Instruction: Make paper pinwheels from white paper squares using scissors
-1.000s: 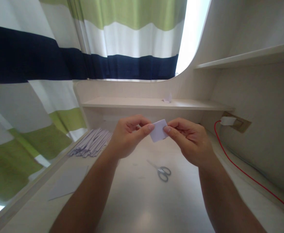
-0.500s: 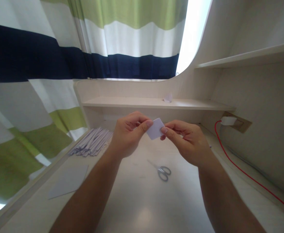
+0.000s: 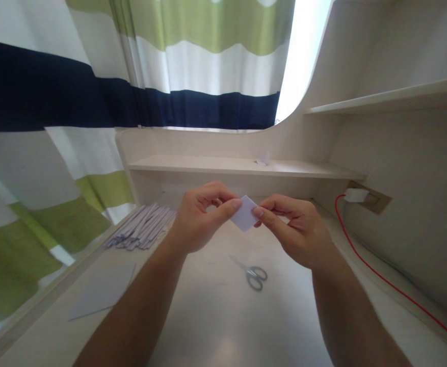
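Note:
A small white piece of paper, folded or cut to a diamond outline, is held up above the desk. My left hand pinches its left corner between thumb and forefinger. At the right corner, the thumb and fingers of my right hand are closed on the same paper. Below the hands, a pair of scissors with grey handles lies on the desk, its blades pointing to the upper left. Whether the paper has several layers I cannot make out.
A pile of thin white paper strips lies at the left, with flat white sheets nearer me. On the back shelf sits a small crumpled paper. A red cable runs from a white plug along the right wall.
The paper has turned slightly between my fingers, so a corner now points more straight down. Both hands keep their pinch; the whole view has shifted a little.

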Demonstrator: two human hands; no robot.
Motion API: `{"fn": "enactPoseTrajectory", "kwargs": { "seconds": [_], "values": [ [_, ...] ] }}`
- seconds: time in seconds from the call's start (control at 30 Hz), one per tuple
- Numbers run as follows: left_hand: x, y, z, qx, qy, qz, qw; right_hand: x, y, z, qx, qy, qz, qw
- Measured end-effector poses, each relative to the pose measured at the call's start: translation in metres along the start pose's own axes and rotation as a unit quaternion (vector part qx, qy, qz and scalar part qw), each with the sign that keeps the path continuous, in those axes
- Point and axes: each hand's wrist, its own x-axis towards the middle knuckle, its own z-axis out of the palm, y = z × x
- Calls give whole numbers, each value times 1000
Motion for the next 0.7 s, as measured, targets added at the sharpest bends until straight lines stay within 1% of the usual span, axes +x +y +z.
{"fn": "enactPoseTrajectory", "kwargs": {
  "seconds": [0.13, 0.3, 0.4, 0.5, 0.6, 0.7],
  "values": [
    [-1, -2, 1, 10, -2, 3, 1000, 1, 2, 1, 4, -18, 16, 1000],
    [-1, -3, 2, 13, 27, 8, 1000, 2, 6, 4, 33, -25, 46, 998],
    [0, -3, 1, 13, 43, 3, 999, 2, 6, 3, 33, -24, 42, 998],
    [-1, -2, 1, 9, 37, -6, 999, 2, 5, 2, 25, -13, 30, 999],
    [-1, -2, 0, 6, 30, -8, 999, 1, 4, 2, 32, -7, 34, 999],
    [0, -2, 1, 8, 28, -4, 1000, 1, 4, 3, 39, -18, 37, 998]
  ]
}}
